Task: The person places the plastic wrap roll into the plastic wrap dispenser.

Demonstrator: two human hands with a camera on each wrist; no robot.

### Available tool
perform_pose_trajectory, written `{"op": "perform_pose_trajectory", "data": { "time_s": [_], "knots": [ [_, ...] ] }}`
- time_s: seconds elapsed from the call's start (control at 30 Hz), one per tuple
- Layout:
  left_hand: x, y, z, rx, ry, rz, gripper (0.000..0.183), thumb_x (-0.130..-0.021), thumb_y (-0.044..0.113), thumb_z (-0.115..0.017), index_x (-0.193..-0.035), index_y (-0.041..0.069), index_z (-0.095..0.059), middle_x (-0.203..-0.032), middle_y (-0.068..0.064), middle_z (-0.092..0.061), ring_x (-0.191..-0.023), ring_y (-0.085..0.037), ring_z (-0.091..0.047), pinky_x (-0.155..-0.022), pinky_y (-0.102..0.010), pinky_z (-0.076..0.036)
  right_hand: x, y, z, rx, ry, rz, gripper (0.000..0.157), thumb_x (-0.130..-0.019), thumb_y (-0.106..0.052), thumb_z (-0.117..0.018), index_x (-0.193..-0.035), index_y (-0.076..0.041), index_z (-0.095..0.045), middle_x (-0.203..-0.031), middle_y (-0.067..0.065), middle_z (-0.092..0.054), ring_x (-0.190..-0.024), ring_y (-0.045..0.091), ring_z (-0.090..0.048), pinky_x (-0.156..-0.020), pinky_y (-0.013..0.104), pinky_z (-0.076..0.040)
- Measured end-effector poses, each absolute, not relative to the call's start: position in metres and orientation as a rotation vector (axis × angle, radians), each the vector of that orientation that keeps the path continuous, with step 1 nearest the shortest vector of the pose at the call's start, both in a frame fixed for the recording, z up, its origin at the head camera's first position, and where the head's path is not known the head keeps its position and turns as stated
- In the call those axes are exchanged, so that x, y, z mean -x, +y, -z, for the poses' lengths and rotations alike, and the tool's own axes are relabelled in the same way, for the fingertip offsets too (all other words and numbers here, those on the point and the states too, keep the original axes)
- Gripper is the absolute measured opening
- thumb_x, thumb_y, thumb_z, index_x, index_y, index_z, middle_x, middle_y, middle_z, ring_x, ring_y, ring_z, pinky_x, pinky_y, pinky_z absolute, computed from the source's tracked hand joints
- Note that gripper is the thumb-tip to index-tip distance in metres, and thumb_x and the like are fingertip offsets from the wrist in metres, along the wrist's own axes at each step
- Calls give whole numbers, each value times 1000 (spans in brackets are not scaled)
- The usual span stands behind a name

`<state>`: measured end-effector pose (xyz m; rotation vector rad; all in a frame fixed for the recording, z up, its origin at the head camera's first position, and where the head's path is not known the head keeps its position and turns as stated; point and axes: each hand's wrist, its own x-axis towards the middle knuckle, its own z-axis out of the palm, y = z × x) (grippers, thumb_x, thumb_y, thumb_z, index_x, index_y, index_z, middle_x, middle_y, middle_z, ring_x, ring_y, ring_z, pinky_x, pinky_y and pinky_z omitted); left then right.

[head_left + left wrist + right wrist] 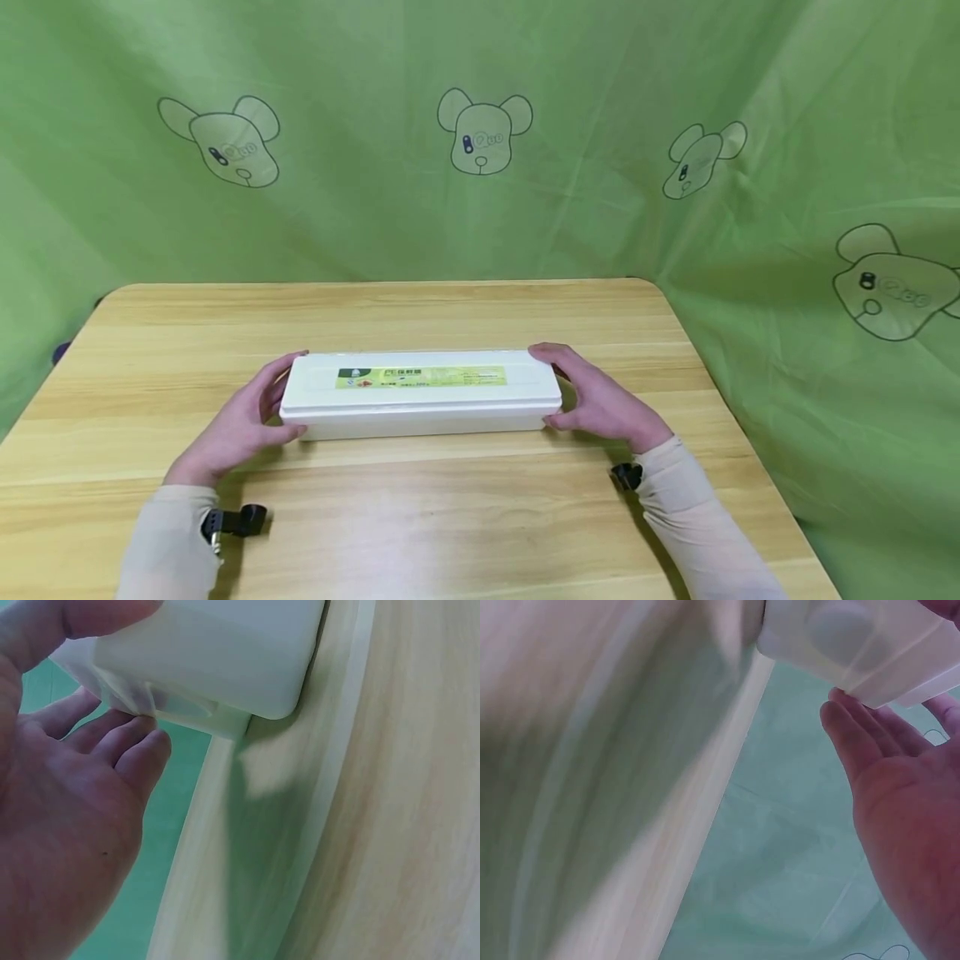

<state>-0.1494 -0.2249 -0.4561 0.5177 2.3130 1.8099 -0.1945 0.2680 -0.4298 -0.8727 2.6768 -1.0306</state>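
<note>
A long white cling film box [420, 417] with a yellow-green label [427, 377] on its lid lies crosswise in the middle of the table, lid down. At its left end my left hand [243, 421] grips it, thumb on the near side and fingers round the back. My right hand [600, 400] holds the other end the same way, thumb at the near lower corner. The left wrist view has the fingers [124, 742] against the end of the box, beneath a see-through part. In the right wrist view, fingertips [847, 712] touch the translucent end.
The wood-grain table [450, 517] stretches around the box, its far edge well behind it. A green cloth [585, 83] with printed bear heads hangs behind and along the right side. Dark wrist devices [251, 520] sit at both sleeves.
</note>
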Motion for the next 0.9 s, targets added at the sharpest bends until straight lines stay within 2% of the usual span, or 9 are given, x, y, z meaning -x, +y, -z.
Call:
{"op": "perform_pose_trajectory", "data": {
  "time_s": [0.13,0.43,0.7,0.9],
  "knots": [
    [150,-225,456,-516,2324,-1795,100,-74,-10,-75,-155,2,-17,-160,-18,-18,-142,-41,-21,-104,-10,-30,195,268,428,863,2674,1018,94,-70,-10,-86,-150,-19,-37,-154,0,-33,-139,26,-32,-114,50,-27],
    [150,-225,455,-526,2315,-1782,101,-75,-9,-74,-155,3,-15,-161,-16,-15,-143,-39,-19,-105,-10,-27,197,267,430,816,2573,1098,97,-75,-10,-85,-153,-19,-29,-159,-3,-24,-144,25,-23,-117,48,-22],
    [150,-225,455,-507,2331,-1764,100,-75,-9,-74,-155,2,-16,-161,-15,-16,-143,-38,-21,-104,-10,-29,195,263,430,870,2725,1000,92,-71,-12,-87,-149,-16,-38,-152,2,-38,-137,26,-37,-113,49,-30],
    [151,-225,456,-516,2327,-1767,99,-75,-9,-74,-155,2,-16,-161,-15,-16,-142,-39,-21,-104,-10,-30,193,263,429,890,2750,960,91,-72,-12,-87,-148,-13,-38,-152,3,-38,-137,26,-37,-114,46,-31]
  ]
}}
